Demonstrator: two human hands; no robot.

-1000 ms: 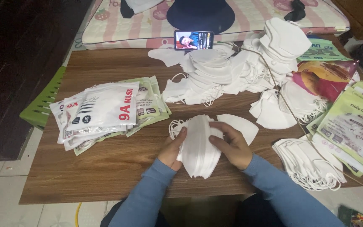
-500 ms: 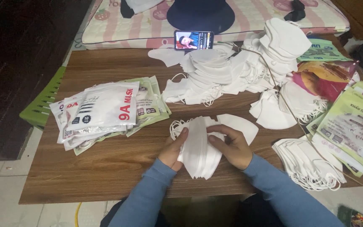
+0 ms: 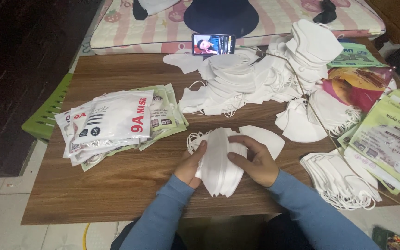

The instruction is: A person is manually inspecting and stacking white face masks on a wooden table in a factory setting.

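Left hand point(image 3: 191, 163) and right hand point(image 3: 252, 161) clamp a white mask stack point(image 3: 221, 162) near the table point(image 3: 116, 185) front edge; bare wood lies left of the stack.

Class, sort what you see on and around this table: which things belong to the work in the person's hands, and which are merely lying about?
In the work:
stack of white masks, held between left hand and right hand
loose mask heap
bundled masks
filled mask packets
flat green pouches

Lying about:
phone
dark hat
green stool
striped mattress
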